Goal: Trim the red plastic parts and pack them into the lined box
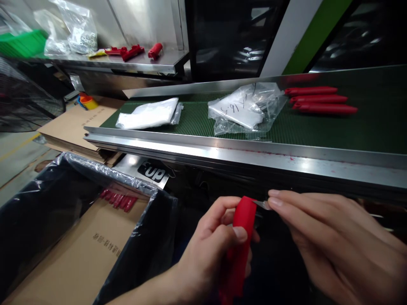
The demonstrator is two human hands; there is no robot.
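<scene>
The right hand pinches a thin, pointed blade between its fingertips, the tip at the far end of a red piece. The left hand wraps around that piece, thumb flat along it, at the near centre, just right of the middle. The piece is long, smooth and matt, evenly bright red, with a flat-cut far end; its near end falls into shadow. Beyond runs a green ribbed belt edged by a shiny metal rail. On its right lie three slender red pieces, side by side; left of them are a crinkled clear bag with handwriting and a folded white packet. At near left, glossy black film surrounds brown cardboard.
</scene>
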